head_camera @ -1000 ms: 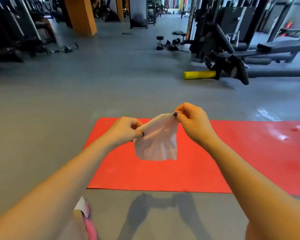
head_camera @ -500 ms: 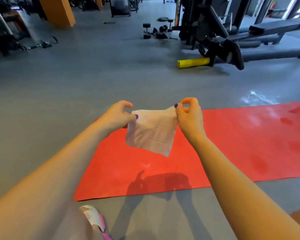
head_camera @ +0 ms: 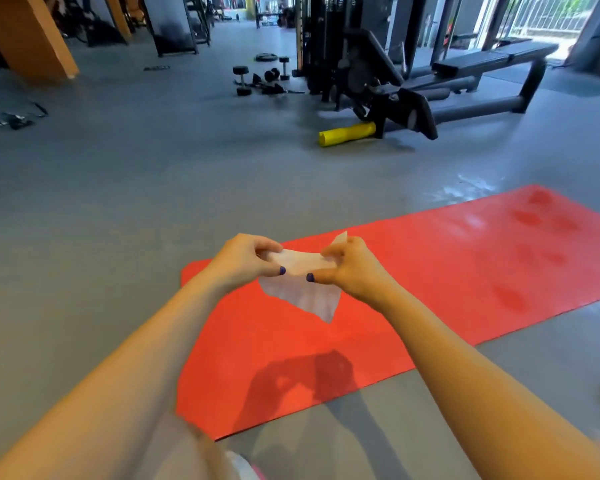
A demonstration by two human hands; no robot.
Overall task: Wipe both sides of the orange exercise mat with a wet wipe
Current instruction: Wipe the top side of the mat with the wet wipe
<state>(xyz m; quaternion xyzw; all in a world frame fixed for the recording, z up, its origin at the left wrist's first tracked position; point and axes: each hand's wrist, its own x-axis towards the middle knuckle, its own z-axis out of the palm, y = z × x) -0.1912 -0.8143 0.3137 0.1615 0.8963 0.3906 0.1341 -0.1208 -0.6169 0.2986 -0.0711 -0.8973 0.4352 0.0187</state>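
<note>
Both the left hand (head_camera: 245, 259) and right hand (head_camera: 350, 268) pinch the wipe (head_camera: 300, 289) in the air above the mat (head_camera: 430, 278), apparently unfolding it; next it must be lowered onto the mat's near end to begin wiping.

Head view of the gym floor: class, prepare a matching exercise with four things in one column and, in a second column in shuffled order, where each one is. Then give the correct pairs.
Things
1. wet wipe
2. orange exercise mat
3. yellow roller
4. dumbbells

Places
A. flat on the grey floor, under the hands
B. far back, left of the black machine
C. pinched between the left hand and the right hand, held above the mat
D. on the floor at the foot of the black bench frame

Pairs: 1-C, 2-A, 3-D, 4-B
</note>
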